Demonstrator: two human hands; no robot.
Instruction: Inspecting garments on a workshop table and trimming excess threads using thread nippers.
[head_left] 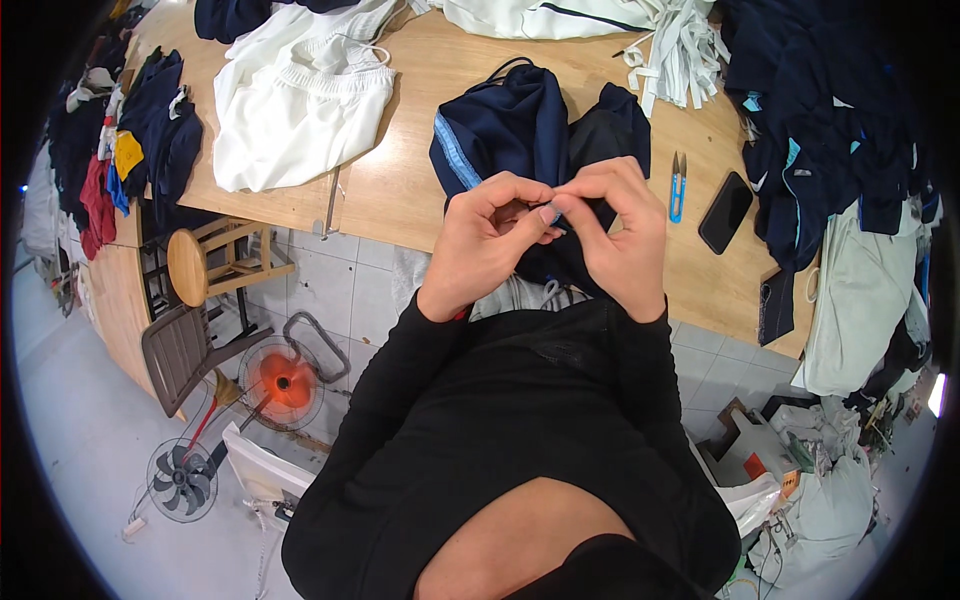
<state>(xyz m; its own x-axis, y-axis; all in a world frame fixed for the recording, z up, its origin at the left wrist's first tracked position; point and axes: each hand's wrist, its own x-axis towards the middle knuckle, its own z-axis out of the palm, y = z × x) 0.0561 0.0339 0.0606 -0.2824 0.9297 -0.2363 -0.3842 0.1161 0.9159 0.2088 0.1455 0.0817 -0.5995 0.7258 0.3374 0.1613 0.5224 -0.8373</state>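
A person in a black long-sleeved top works at a wooden bench [390, 190], both hands drawn together over a navy garment [520, 125] with a light blue side stripe. The garment lies bunched at the bench's near edge, part of it hanging toward the person's lap. The left hand [485, 240] has its fingers curled in, thumb and forefinger pinched on a small bit of the dark cloth or its cord; the right hand [620, 235] meets it, fingertips closed on the same spot. What exactly sits between the 2 pinches is too small to tell.

The fabric looks light, soft and limp, likely a smooth sports knit that would slide and fold under its own weight, so a close fingertip pinch at a hem, waistband or cord end seems the surest hold, with the rest left resting on the bench.

Just right of the hands lie blue thread snips [678, 187] and a black phone [725, 212]. White shorts [300, 110] are spread to the left, white strips [680, 50] lie at the far edge, and a pile of dark clothing [830, 120] fills the right. An orange floor fan [285, 383] stands on the tiles below.
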